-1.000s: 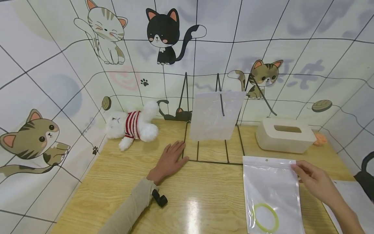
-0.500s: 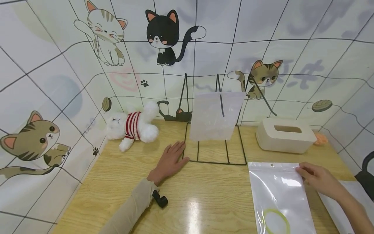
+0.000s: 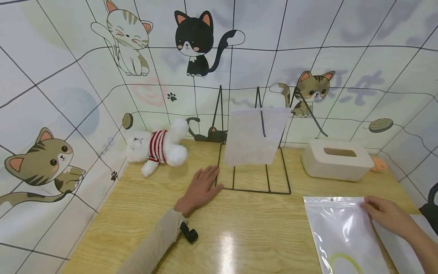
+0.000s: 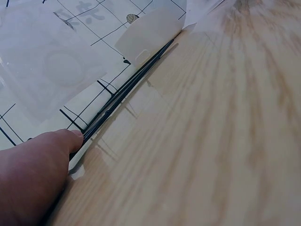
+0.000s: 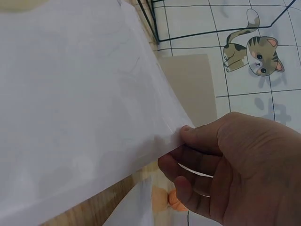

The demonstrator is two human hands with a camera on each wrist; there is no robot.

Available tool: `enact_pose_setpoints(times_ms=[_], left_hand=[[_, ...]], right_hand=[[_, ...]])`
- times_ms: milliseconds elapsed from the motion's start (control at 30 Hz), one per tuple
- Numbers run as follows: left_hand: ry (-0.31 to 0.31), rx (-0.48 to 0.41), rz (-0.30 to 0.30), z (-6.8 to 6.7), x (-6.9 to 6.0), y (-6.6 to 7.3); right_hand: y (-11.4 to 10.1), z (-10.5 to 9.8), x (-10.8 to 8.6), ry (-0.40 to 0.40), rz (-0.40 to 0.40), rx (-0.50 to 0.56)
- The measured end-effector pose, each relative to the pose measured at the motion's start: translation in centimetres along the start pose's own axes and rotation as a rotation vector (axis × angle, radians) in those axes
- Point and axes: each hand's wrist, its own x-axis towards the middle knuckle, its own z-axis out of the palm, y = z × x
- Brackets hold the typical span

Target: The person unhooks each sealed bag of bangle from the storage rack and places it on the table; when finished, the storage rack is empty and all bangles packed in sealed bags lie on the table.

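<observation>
My right hand (image 3: 391, 216) pinches the top right corner of a white zip bag (image 3: 347, 232) between thumb and fingers. Through the bag's lower part shows a yellow-green ring (image 3: 343, 258), cut off by the frame edge. In the right wrist view the bag (image 5: 89, 103) fills the left side, its corner under the thumb. My left hand (image 3: 198, 192) lies flat on the table with fingers straight, at the left front corner of a black wire rack (image 3: 253, 190). Another whitish bag (image 3: 256, 137) hangs from a rack hook.
A white plush toy (image 3: 157, 147) in a red-striped top lies behind my left hand. At the back right stands a cream tissue box (image 3: 337, 160), an orange object (image 3: 379, 164) beside it. A white sheet (image 3: 400, 243) lies under my right forearm. A cat-printed wall (image 3: 253, 23) encloses the table.
My right hand has moved right and toward me, bringing the zip bag away from the rack. The left hand and the hanging bag stay in place.
</observation>
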Motion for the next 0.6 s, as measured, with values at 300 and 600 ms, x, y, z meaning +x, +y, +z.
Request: enact_pose_setpoints(times_ms=[300, 600], left_hand=[[0.007, 0.004, 0.009, 0.2, 0.2, -0.2], [-0.005, 0.008, 0.002, 0.1, 0.2, -0.1]], right_hand=[[1.4, 0.7, -0.2, -0.023, 0.065, 0.025], [2.4, 1.2, -0.1, -0.046, 0.100, 0.002]])
